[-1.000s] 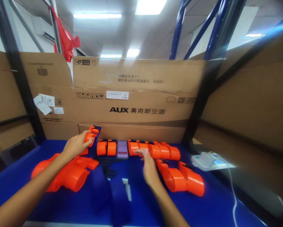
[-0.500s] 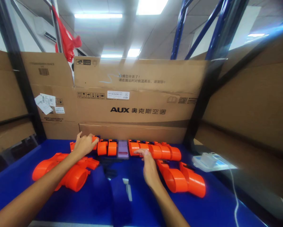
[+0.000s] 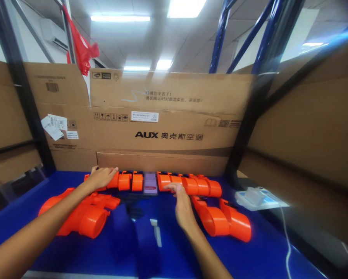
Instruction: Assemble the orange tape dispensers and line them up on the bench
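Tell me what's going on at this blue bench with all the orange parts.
A person is working along a row of orange plastic pieces lined up against the cardboard boxes at the back of the blue table. The left hand lies flat on the piece at the row's left end, and the right hand has its fingertips on the row near the middle. Bigger orange housings lie loose on both sides.

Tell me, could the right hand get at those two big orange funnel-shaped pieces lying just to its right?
Probably yes: the right hand rests beside the orange funnel-shaped pieces, with only bare blue table around them.
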The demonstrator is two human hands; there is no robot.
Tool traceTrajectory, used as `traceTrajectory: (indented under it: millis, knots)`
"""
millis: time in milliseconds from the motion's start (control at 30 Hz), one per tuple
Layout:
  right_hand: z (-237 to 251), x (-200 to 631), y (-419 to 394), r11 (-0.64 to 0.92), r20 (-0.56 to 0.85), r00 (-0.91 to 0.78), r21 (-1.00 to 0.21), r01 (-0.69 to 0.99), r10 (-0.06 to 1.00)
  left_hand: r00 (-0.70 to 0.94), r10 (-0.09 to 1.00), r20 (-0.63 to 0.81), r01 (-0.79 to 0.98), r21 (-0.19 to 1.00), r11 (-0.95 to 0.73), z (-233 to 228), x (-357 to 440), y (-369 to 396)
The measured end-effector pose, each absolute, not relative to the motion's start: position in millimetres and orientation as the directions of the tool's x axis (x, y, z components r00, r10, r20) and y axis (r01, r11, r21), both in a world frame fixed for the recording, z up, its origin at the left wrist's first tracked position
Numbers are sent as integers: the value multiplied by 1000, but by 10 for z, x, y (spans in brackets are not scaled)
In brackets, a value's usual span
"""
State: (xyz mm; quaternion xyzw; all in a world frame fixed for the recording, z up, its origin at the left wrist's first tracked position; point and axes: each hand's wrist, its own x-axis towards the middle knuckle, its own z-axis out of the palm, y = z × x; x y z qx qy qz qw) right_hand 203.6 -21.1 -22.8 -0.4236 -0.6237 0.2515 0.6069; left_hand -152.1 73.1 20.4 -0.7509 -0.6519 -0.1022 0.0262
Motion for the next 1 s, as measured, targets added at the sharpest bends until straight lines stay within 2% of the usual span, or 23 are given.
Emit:
traceTrajectory:
  millis: [167,333,533,767,900,1000]
  knots:
    - [-230,2042,-207,508,538,107,-834,216,836,161,977,143,981,84,-174,342,-1831,705]
    - [-221,2035,-208,511,537,106,-835,203,837,228,972,51,970,80,-231,206,-1978,615]
    - [-213,2030,-208,527,552,86,-824,210,829,247,952,181,963,67,-263,172,-2008,622]
    - [-183,2023,-216,574,601,38,-778,255,798,273,895,352,961,-49,-274,714,-2006,548]
    - [-150,1993,-219,556,574,-13,-787,268,819,395,752,528,890,-15,-456,960,-1667,283]
    - [-158,1940,-210,507,511,-30,-842,185,859,544,647,534,745,47,-665,900,-1169,-21]
